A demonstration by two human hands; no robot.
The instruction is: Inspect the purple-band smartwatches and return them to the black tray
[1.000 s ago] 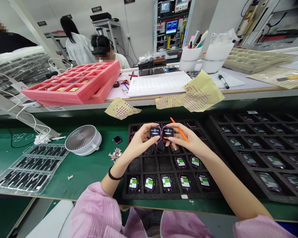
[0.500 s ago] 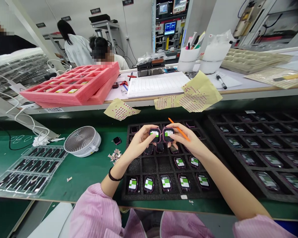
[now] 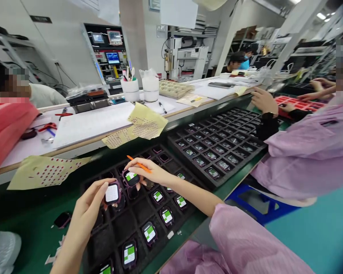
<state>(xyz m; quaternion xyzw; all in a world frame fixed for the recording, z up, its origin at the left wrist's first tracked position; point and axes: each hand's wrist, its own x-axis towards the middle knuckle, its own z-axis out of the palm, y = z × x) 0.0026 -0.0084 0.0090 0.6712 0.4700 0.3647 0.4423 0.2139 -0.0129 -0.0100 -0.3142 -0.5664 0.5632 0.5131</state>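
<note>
Two smartwatches held above a black foam tray [image 3: 125,225] on a green bench [image 3: 41,207].
The white-screened watch [image 3: 112,193] is pinched by the left hand [image 3: 88,201]; the green-and-white-screened watch [image 3: 131,177] is grasped by the right hand [image 3: 151,173], with an orange stick [image 3: 140,164] tucked along it. A second tray [image 3: 231,170] is set just beyond; white cups [image 3: 130,90] are ranged on the shelf [image 3: 171,112] behind, and a pink-sleeved co-worker [image 3: 311,148] is seated at the right.
</note>
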